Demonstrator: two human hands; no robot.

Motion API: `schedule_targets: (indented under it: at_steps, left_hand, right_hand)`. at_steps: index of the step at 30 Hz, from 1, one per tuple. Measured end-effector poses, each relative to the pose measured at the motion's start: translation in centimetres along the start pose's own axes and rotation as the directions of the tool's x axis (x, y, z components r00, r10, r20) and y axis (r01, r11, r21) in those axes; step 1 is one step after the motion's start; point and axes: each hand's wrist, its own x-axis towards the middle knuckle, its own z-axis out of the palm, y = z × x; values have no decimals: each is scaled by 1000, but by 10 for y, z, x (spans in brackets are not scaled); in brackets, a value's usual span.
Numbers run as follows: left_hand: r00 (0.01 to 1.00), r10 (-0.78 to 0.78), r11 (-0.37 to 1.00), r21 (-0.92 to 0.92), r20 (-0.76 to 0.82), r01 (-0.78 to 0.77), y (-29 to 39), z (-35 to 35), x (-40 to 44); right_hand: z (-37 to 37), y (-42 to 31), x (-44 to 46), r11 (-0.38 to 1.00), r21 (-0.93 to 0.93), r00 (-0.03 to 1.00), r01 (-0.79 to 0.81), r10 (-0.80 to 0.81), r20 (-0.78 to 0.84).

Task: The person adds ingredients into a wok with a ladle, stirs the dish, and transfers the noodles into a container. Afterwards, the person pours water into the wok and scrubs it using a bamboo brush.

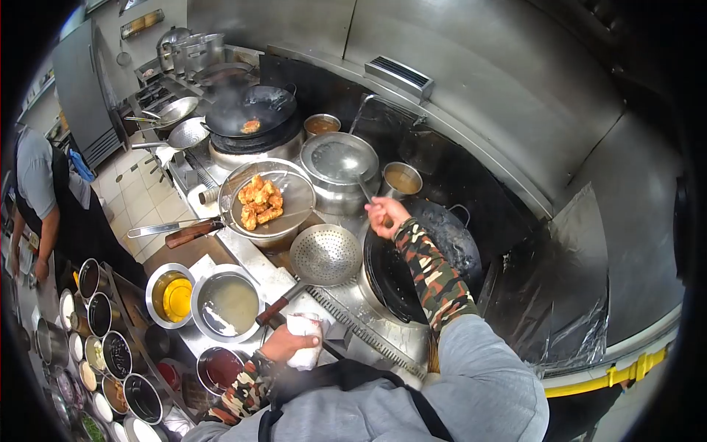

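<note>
My right hand is closed round the handle of a ladle, which slants up to the large steel pot; the ladle's bowl is not clear to see. Beneath my right forearm sits a dark wok on the near burner. My left hand grips a folded white cloth by the counter's front edge. A dark handle shows just beside the cloth. Left of the wok lies a perforated skimmer with a wooden handle. Fried golden pieces rest in a mesh strainer over a pot.
A second wok with one fried piece stands farther back. Bowls of yellow oil, cloudy liquid and red sauce line the left. Several ingredient containers fill the lower left. Another person stands at the left.
</note>
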Motion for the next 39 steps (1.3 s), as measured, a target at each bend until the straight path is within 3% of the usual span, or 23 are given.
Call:
schedule_targets:
  at_steps: [2,4,7,8,11,12,14,18,21,24,26,28,29,30,32,33,34,36,38,39]
  left_hand:
    - [999,-29,997,-66,-26,27,-9,6,-4]
    - [984,-117,975,-206,-136,88,-8,19,-5]
    - [976,-208,904,-393,-68,166,-13,33,-2]
    - [983,-181,881,-441,17,170,-27,29,6]
    - [992,-114,761,-637,52,121,-43,50,21]
    - [977,-149,709,-672,155,215,-32,62,21]
    - [976,-173,717,-663,131,216,-27,84,24]
    - [945,-235,657,-679,228,327,-46,97,36]
    - [929,-247,670,-644,277,370,-50,106,40]
    - [945,-229,724,-608,232,325,-55,114,41]
    - [938,-224,712,-613,264,343,-50,117,38]
    - [940,-231,718,-608,252,340,-50,113,36]
    - [942,-239,725,-602,235,334,-50,108,34]
    - [948,-230,727,-609,221,319,-51,103,31]
    - [955,-206,761,-578,216,295,-53,89,27]
    - [955,-191,755,-589,225,290,-50,81,22]
    - [952,-197,737,-604,234,301,-54,71,19]
    - [942,-157,737,-599,298,312,-58,50,13]
    - [938,-58,751,-604,341,266,-61,32,9]
    - [960,-4,778,-602,280,179,-54,32,4]
  right_hand:
    - [-13,-3,-9,986,159,975,-53,17,221]
    - [-14,2,-36,952,288,947,-105,7,322]
    - [-23,18,-81,918,370,904,-143,-31,426]
    - [-26,23,-97,912,384,893,-140,-51,447]
    - [-42,37,-150,911,379,859,-165,-56,508]
    - [-45,43,-170,911,376,855,-166,-57,516]
    - [-51,56,-212,927,356,882,-113,-71,466]
    - [-75,79,-275,933,347,923,-91,-51,381]
    - [-97,97,-298,957,290,977,-6,-56,206]
    - [-123,108,-298,998,64,998,27,-30,52]
    - [-127,115,-299,996,88,999,33,-34,11]
    - [-124,117,-295,987,-99,985,128,-138,-104]
    - [-118,117,-290,939,-287,948,190,-251,-193]
    - [-110,114,-284,937,-297,952,183,-244,-183]
    - [-91,104,-267,612,-773,833,167,-507,-222]
    - [-83,91,-255,494,-856,789,151,-582,-196]
    - [-71,78,-241,371,-914,770,165,-627,-115]
    - [-47,54,-203,363,-902,745,233,-663,-74]
    - [-42,16,-149,143,-973,727,179,-686,33]
    - [-34,6,-120,108,-979,696,170,-717,42]
